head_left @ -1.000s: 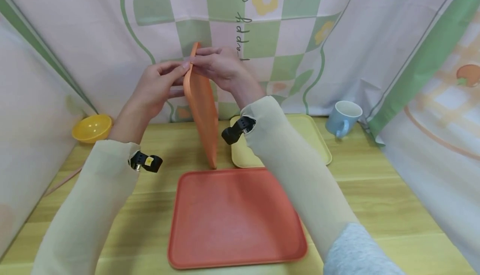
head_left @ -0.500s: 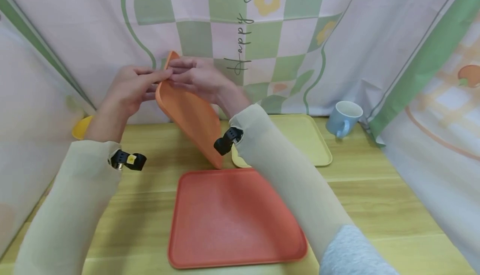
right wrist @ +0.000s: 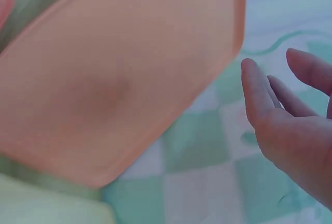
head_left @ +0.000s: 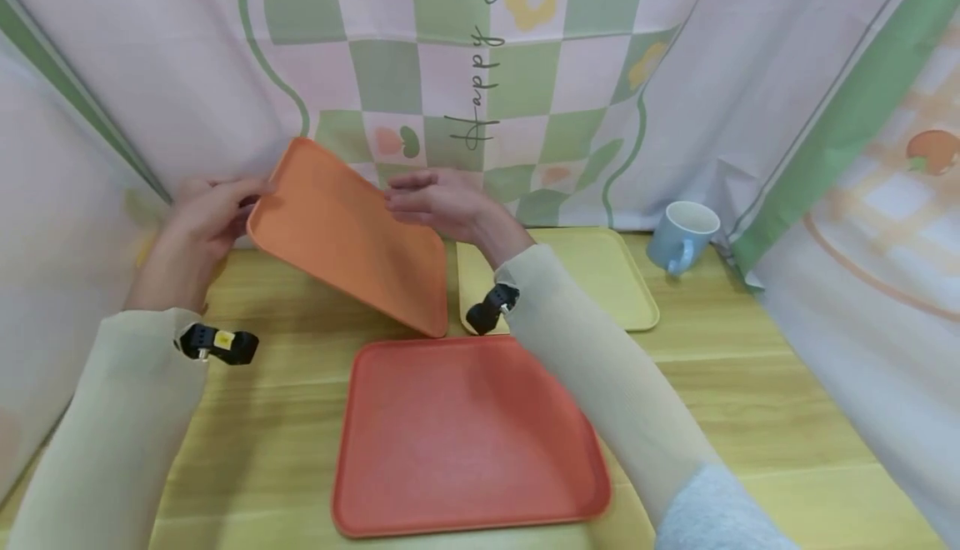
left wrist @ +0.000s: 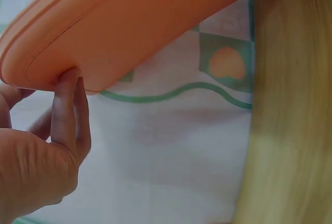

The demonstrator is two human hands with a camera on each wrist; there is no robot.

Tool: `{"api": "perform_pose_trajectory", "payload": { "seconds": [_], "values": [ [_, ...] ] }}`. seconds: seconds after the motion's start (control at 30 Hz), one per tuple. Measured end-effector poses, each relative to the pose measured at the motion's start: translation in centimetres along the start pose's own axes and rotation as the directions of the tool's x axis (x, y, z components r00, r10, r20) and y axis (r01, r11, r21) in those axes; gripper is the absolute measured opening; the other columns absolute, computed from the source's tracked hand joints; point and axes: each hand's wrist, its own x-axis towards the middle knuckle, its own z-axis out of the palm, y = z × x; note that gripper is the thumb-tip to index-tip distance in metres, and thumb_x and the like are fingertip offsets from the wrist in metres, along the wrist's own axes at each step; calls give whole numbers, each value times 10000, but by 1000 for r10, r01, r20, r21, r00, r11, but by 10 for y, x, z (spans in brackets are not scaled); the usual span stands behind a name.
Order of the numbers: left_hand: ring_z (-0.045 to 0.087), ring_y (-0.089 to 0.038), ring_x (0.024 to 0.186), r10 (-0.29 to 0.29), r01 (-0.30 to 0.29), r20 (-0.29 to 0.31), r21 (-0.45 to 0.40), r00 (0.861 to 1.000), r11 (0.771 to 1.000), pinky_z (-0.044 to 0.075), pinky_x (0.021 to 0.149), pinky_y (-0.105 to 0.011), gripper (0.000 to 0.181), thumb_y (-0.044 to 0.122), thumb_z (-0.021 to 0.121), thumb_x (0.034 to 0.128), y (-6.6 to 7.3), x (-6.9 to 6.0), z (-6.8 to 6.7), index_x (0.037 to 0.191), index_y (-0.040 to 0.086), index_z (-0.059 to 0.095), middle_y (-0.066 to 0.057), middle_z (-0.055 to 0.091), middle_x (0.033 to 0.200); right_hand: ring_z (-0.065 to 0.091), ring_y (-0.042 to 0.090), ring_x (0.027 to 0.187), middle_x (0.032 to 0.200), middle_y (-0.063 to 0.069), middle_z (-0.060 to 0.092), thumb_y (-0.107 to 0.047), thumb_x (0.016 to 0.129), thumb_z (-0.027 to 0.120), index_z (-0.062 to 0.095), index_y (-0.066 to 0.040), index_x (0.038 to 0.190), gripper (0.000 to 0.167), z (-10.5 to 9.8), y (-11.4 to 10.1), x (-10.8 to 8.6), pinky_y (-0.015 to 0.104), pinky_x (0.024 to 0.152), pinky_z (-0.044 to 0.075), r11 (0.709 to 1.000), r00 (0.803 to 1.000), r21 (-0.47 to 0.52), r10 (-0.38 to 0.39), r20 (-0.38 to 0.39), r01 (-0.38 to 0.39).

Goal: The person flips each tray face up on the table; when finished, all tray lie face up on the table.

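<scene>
An orange tray (head_left: pixel 352 237) slants above the table, its left end raised and its lower right corner down by the red tray's far edge. My left hand (head_left: pixel 206 217) pinches the raised left end; in the left wrist view the fingers (left wrist: pixel 65 110) press the tray's underside (left wrist: pixel 135 32). Beside the tray's far edge is my right hand (head_left: pixel 442 204), fingers extended. A gap shows between that right hand (right wrist: pixel 290 115) and the orange tray (right wrist: pixel 135 68) in the right wrist view. Flat on the table lies a red tray (head_left: pixel 472 442).
A pale yellow tray (head_left: pixel 592 275) lies at the back, partly behind my right forearm. To its right stands a blue mug (head_left: pixel 682 237). A yellow bowl (head_left: pixel 142 248) is mostly hidden behind my left hand. Patterned curtains (head_left: pixel 420 58) enclose the wooden table (head_left: pixel 750 400).
The orange tray's raised end has swung left and down with my left hand, turning its face into view. My right hand has let go of the tray and moved right.
</scene>
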Motion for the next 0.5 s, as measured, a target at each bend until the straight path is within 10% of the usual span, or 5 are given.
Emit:
{"api": "perform_pose_trajectory", "payload": {
  "seconds": [0.5],
  "values": [
    [679,-107,766,-55,48,-53,-123,997,991,597,656,-235,139,16,805,858,-31,-6,-33,779,130,797,12,707,838,383,423,1417,1532,307,376,51,1017,535,353,124,1502,523,-60,69,-8,454,1158,361,993,983,43,119,-139,-114]
  ]
}}
